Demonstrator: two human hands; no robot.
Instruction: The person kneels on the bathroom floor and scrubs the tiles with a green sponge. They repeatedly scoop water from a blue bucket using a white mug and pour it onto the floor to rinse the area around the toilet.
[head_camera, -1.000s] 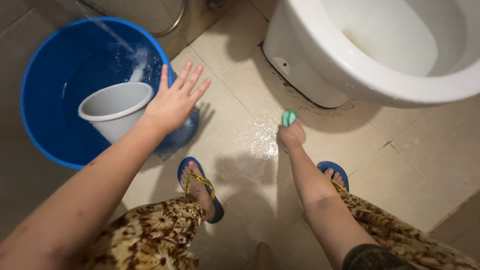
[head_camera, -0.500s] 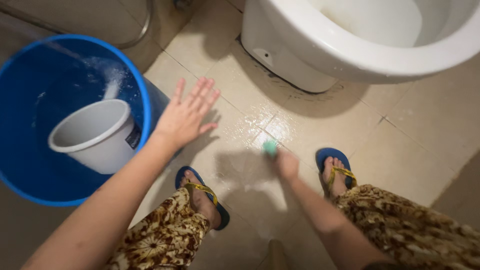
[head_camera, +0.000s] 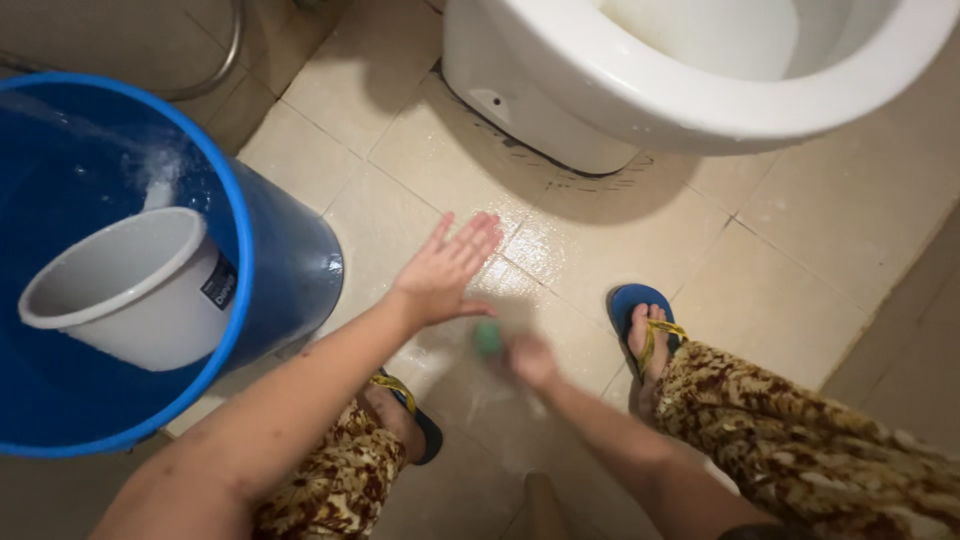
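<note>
One green scrubber sits low over the wet floor tiles, gripped in the right hand, which is blurred and closed around it. One left hand hovers just above, fingers spread wide, holding nothing. Two blue flip-flops flank them. One blue bucket holds one white pail; one toilet stands beyond.

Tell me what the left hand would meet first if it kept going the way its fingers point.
Probably only wet floor tile at first. The left hand is open, fingers aimed up and right in the head view, toward the white toilet base, which looks like the first solid thing in that line. Its height above the floor is unclear.
</note>
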